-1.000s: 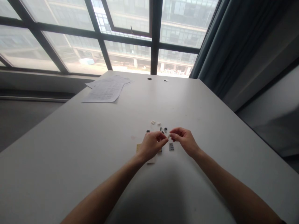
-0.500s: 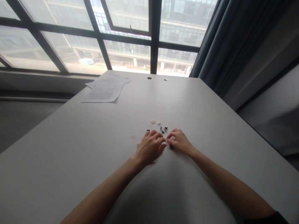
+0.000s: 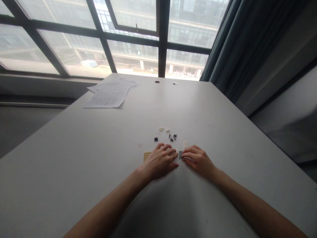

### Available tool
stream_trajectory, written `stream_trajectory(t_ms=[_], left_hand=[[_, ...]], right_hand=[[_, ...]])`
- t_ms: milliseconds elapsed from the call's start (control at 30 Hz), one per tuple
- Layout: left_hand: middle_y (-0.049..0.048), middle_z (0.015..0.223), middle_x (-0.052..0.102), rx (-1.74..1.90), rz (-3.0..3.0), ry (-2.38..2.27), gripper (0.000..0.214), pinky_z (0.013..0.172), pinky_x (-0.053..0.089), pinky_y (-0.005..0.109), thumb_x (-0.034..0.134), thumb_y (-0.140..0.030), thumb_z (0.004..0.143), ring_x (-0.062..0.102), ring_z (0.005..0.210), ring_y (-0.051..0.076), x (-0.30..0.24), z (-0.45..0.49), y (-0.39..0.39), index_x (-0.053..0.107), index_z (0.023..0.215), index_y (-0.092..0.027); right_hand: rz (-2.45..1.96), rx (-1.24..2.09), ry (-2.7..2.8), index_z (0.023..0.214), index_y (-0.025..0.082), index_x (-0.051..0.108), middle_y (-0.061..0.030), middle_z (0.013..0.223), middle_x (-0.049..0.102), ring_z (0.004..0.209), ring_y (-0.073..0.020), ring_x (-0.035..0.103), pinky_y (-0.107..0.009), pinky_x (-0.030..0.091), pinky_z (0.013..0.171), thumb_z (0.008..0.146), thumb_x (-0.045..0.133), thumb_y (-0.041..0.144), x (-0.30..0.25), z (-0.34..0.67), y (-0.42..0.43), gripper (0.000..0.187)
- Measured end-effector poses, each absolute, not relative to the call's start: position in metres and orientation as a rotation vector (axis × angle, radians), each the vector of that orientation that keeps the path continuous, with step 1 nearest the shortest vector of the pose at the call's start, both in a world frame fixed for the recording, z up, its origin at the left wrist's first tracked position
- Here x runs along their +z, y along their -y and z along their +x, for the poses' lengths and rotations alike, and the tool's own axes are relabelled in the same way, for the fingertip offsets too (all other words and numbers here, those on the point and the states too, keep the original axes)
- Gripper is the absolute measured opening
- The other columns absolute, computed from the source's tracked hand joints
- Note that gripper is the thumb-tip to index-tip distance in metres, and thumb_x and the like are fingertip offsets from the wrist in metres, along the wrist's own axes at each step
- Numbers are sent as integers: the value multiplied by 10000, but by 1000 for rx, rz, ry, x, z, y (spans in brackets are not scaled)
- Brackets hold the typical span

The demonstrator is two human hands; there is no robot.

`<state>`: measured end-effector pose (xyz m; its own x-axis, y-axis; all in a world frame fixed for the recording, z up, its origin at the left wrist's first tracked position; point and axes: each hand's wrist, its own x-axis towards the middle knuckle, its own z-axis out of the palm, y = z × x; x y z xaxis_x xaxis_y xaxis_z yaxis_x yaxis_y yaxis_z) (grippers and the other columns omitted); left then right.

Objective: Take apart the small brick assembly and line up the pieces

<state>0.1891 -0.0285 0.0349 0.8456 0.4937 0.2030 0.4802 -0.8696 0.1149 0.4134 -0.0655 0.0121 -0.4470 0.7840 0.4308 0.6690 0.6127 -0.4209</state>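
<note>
Right grip (image 3: 199, 161) at grey, studded-looking plate (image 3: 180, 154)

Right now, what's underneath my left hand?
A tan studded toy-brick plate pokes out on the left side of your left hand, which hides the rest of it. Anything else beneath is covered.

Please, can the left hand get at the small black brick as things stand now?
Probably yes: the black brick lies on the table just beyond the left hand, and no other piece is visible between them.
</note>
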Motion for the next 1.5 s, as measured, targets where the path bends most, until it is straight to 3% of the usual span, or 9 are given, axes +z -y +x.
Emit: stream_trajectory(t_ms=[1033, 1500], left_hand=[[54, 1111, 646, 439, 2897, -778, 277, 966, 333, 401, 575, -368, 872, 527, 1089, 224, 33, 188, 30, 593, 1102, -214], [68, 1085, 666, 789, 2647, -1347, 232, 912, 397, 412, 522, -317, 882, 550, 1036, 233, 36, 130, -2, 647, 1045, -209]], right_hand=[[-1160, 200, 2254, 1001, 220, 648, -64, 978, 668, 915, -201, 576, -368, 490, 850, 916, 488, 183, 4, 405, 67, 185], [-1219, 178, 2237, 1016, 221, 647, -80, 1005, 656, 941, -224, 568, -402, 487, 857, 863, 567, 216, 4, 406, 65, 173]])
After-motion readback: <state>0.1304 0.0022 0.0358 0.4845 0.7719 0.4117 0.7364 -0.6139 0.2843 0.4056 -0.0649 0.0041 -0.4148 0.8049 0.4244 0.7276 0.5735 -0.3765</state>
